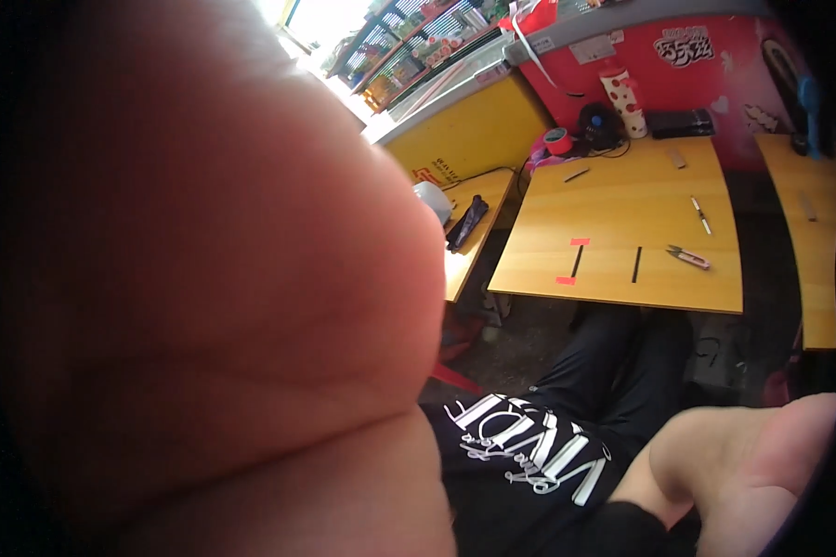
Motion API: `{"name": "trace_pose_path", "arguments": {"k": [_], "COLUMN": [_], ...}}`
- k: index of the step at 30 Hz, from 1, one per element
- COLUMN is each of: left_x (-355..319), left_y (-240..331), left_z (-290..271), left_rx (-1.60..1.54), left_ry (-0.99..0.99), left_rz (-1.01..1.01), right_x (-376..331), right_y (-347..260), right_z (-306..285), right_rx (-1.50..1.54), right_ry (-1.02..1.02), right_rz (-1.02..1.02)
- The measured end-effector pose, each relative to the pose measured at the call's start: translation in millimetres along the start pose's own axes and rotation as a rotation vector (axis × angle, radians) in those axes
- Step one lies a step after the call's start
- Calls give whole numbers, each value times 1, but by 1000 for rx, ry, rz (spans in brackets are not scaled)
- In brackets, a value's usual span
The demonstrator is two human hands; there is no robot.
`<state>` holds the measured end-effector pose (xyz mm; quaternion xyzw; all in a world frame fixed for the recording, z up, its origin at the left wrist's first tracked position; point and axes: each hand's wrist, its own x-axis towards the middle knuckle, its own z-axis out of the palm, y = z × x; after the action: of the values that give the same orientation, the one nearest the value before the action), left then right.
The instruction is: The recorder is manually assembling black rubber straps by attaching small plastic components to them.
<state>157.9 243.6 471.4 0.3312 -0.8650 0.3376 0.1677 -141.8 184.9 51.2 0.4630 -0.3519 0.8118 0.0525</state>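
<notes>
**Blurred hand fills the left of the view, wooden tabletop beyond**

Yellow-brown wood makes up the tabletop (622, 213) in the upper right. On it lie two thin black strips (636, 265) side by side, the left one with small red tabs (567, 279) at its two ends. Just right of them rests a small pair of snips (687, 257), and farther back a pen (700, 214). At the far edge stand a red tape roll (557, 141), a black round object (601, 125) and a white cup with red dots (624, 102).

The left hand (214, 278) is pressed so near the camera that it is only a reddish blur; whether its grip is apart or together cannot be told, and nothing is seen in it. The right hand (762, 464) sits low at the right edge, above the black trousers with white lettering (529, 446), well apart from the tabletop things; its fingers are out of view, so its grip cannot be told either.
</notes>
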Motion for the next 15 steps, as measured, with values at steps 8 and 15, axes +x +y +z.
{"name": "trace_pose_path", "arguments": {"k": [8,15], "left_x": [-2,-48], "left_y": [-24,-86], "left_z": [-30,-113], "left_rx": [-167,-163], "left_ry": [126,315], "left_rz": [209,287], "right_x": [-248,-295], "right_y": [93,169], "right_z": [-402,-530], "right_rx": [-233,-269], "right_ry": [148,237], "right_rz": [-148,-394]}}
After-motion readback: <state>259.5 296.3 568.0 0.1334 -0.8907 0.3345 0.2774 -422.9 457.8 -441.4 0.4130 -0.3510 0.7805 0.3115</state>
